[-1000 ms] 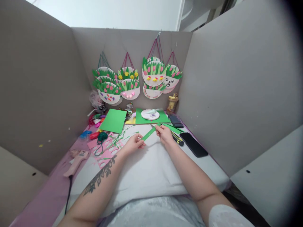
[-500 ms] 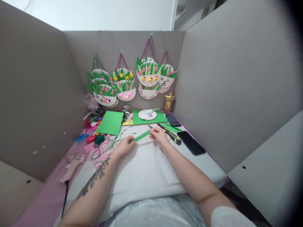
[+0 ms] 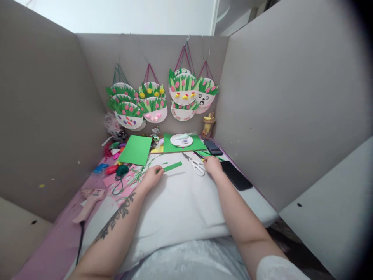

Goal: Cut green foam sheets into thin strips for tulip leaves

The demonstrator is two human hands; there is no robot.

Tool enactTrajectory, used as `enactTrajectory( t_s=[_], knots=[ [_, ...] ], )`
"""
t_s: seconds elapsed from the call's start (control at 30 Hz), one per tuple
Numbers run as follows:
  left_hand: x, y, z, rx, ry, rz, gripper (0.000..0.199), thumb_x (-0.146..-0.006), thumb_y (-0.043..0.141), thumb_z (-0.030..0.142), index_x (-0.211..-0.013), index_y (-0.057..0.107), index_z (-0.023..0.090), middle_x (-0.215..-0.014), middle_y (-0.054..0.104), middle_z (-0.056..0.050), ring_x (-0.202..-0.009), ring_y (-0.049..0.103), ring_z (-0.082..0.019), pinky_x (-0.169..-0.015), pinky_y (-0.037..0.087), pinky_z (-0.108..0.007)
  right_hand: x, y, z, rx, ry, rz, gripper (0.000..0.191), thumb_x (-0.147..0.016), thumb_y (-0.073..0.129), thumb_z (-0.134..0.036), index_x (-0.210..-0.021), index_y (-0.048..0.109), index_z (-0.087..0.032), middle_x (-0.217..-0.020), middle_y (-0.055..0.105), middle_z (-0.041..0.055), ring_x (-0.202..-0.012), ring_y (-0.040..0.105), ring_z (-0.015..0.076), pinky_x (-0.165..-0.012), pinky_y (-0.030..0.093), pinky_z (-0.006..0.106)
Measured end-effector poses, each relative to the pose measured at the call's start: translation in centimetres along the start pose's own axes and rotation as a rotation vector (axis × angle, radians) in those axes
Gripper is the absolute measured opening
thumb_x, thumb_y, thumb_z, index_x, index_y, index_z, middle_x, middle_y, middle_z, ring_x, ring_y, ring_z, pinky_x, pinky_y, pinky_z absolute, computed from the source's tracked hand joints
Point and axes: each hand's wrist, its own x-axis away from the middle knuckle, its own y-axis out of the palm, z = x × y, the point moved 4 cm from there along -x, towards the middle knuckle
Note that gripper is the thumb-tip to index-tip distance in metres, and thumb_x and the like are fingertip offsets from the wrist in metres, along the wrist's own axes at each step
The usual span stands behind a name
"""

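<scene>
My left hand [image 3: 153, 177] pinches one end of a narrow green paper strip [image 3: 173, 167], which points right above the white-covered table. My right hand [image 3: 213, 165] is closed over a black-and-yellow utility knife [image 3: 199, 155]. Most of the knife is hidden under my fingers and palm; only its front end shows. Just left of that hand lies a pair of white-handled scissors [image 3: 197, 167], blades pointing up and left. A black phone [image 3: 236, 175] lies right of my right wrist.
Left are a green sheet [image 3: 135, 150], thin green scraps, pink paper, a dark green yarn ball [image 3: 122, 170] and a pink glue gun [image 3: 91, 206]. Behind, a white paper plate [image 3: 175, 140] rests on green sheets. Decorated plate baskets [image 3: 183, 95] hang on the grey back panel [image 3: 96, 58].
My right hand has let go of the green strip and moved right onto the utility knife, uncovering the scissors. My left hand keeps the strip and has shifted slightly left.
</scene>
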Motion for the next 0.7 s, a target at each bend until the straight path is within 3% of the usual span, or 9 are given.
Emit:
enactTrajectory(
  t_s=[0.27,0.47,0.7],
  knots=[
    [-0.5,0.5,-0.6,-0.104,0.026,-0.013,0.022,-0.075,0.046,0.022,-0.069,0.067,0.018,-0.081,0.069,-0.009,-0.082,0.060,-0.024,-0.078,0.044,-0.031,-0.3,0.7,0.7,0.247,0.029,-0.015,0.034,-0.076,0.058,-0.022,-0.109,0.065,-0.022,-0.108,0.062,0.0160,-0.102,0.055,0.0292,-0.080,0.042,0.038],
    [-0.3,0.9,-1.4,-0.180,-0.016,-0.010,0.024,-0.073,0.048,0.018,-0.086,0.069,0.019,-0.093,0.070,-0.011,-0.091,0.061,-0.025,-0.083,0.043,-0.033,-0.3,0.8,0.9,0.299,0.024,-0.072,0.042,-0.071,0.066,-0.029,-0.112,0.061,-0.020,-0.109,0.062,0.0165,-0.101,0.056,0.0301,-0.078,0.044,0.037],
    [0.1,1.3,-1.5,-0.187,-0.062,-0.040,0.023,-0.075,0.049,0.019,-0.088,0.068,0.020,-0.084,0.071,-0.008,-0.082,0.063,-0.023,-0.074,0.044,-0.029,-1.1,0.7,0.8,0.302,-0.017,-0.117,0.045,-0.068,0.065,-0.025,-0.111,0.061,-0.014,-0.109,0.061,0.0195,-0.092,0.062,0.0282,-0.074,0.046,0.034]
  ],
)
